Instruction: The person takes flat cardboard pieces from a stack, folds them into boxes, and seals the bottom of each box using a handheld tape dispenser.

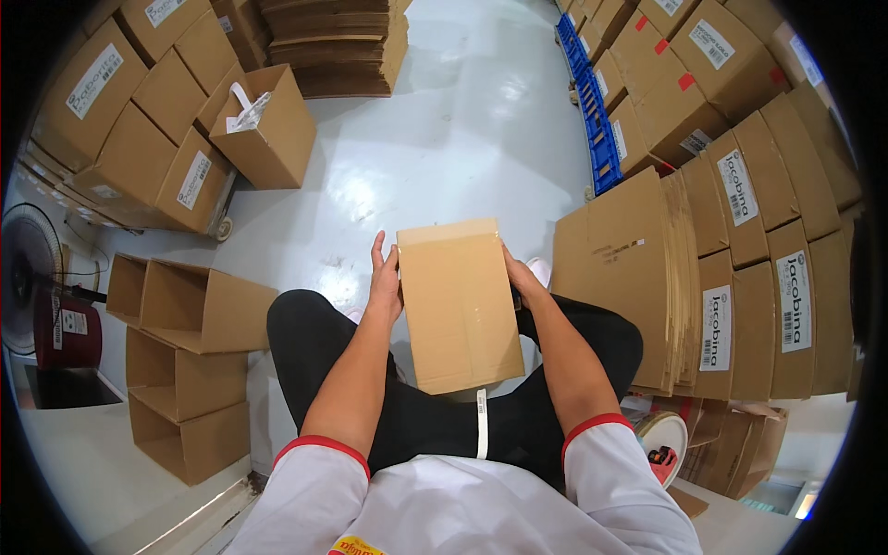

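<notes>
Between my knees, a brown cardboard box (pixel 461 305) shows one broad, closed face, with clear tape along its far end. My left hand (pixel 386 281) presses against the box's left side, its fingers pointing away from me. On the right side, my right hand (pixel 522 276) grips the box, and its fingertips are partly hidden by the edge. A small dark object shows at the right palm, too little of it to name. Lying on my lap at the near end of the box is a white strip (pixel 482 423) with small print.
Several open cardboard boxes (pixel 191 374) stand to my left, near a fan (pixel 31 277). Flattened cartons (pixel 610 277) lean at right before labelled boxes (pixel 756 298). Ahead are an open carton (pixel 277 139), stacked flat cardboard (pixel 329 48) and a blue pallet (pixel 590 104). A tape dispenser (pixel 662 458) rests on a round lid.
</notes>
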A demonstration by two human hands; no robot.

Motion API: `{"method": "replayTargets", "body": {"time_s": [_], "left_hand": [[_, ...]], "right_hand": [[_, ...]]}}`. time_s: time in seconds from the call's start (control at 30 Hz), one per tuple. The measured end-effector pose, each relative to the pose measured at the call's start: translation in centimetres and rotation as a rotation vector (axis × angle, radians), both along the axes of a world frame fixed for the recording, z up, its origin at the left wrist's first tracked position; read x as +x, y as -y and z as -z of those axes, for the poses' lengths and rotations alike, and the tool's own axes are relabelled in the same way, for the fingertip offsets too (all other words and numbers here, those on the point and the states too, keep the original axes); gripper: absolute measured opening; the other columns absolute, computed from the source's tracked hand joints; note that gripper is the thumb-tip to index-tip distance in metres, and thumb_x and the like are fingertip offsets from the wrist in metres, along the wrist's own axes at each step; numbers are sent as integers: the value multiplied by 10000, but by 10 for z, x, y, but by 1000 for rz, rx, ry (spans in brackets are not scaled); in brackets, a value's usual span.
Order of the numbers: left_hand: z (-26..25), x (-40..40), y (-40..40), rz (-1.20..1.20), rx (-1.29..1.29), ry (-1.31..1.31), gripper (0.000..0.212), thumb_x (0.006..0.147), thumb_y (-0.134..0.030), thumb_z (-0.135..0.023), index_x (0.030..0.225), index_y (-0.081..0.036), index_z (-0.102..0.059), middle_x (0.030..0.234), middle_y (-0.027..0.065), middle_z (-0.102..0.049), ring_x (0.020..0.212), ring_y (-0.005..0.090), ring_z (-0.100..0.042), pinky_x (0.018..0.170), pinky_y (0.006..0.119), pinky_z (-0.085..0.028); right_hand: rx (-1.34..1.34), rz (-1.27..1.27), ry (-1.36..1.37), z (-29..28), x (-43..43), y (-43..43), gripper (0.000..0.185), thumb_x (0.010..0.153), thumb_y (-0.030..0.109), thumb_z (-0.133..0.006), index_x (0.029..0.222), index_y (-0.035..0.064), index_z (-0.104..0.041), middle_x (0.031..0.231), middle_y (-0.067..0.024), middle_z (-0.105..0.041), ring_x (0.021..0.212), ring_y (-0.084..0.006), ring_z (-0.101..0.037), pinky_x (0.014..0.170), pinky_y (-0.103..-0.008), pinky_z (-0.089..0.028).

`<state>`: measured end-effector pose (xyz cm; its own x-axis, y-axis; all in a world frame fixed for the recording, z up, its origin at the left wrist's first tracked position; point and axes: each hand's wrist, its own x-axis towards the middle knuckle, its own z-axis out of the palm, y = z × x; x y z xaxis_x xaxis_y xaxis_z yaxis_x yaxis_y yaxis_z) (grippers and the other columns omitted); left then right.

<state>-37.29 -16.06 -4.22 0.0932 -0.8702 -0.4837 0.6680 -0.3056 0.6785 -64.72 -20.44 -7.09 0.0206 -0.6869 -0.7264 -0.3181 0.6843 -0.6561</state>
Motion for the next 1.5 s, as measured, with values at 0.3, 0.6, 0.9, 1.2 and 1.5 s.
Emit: {"method": "replayTargets", "body": {"time_s": [0.3,0.6,0.9,1.2,1.5], "left_hand": [[51,2,7,-208,42,723,373,1049,-207,-528,1373,-47,-437,1107,105,-657,964,201,-646,830,329,-539],[6,-11,-2,-126,-46,960,287,1027,-280,-592,1027,2,-646,916,76,-687,889,180,-648,826,322,-510],[-8,-2,-6,230,-78,656,467,844,-341,-828,1099,4,-646,974,95,-694,898,178,-663,792,313,-530],[-5,1,-1,286,-107,501,411,851,-298,-819,1096,-13,-651,978,95,-684,854,178,-665,757,325,-539],[-17,0,-2,330,-114,403,361,889,-236,-791,1129,-6,-651,980,86,-695,869,156,-671,770,304,-545]], "right_hand": [[-228,114,-112,19,-1,12,1133,858,774,-553,1439,-181,-365,1388,-338,-530,1301,-396,-540,1065,-431,-438],[-106,144,-26,-6,-4,4,1034,892,717,-580,1432,-143,-385,1368,-280,-551,1230,-343,-585,1027,-422,-467],[-444,234,40,-21,11,-4,278,1078,335,-480,1300,177,-533,1167,-75,-605,1032,-185,-570,901,-338,-476],[-652,-218,-361,-30,3,-8,578,890,522,-727,1235,59,-704,1169,-139,-633,1153,-230,-597,1006,-363,-462],[-493,-67,-78,-58,11,-14,638,732,509,-866,1209,105,-735,1347,-279,-466,1316,-382,-460,1051,-448,-452]]}}
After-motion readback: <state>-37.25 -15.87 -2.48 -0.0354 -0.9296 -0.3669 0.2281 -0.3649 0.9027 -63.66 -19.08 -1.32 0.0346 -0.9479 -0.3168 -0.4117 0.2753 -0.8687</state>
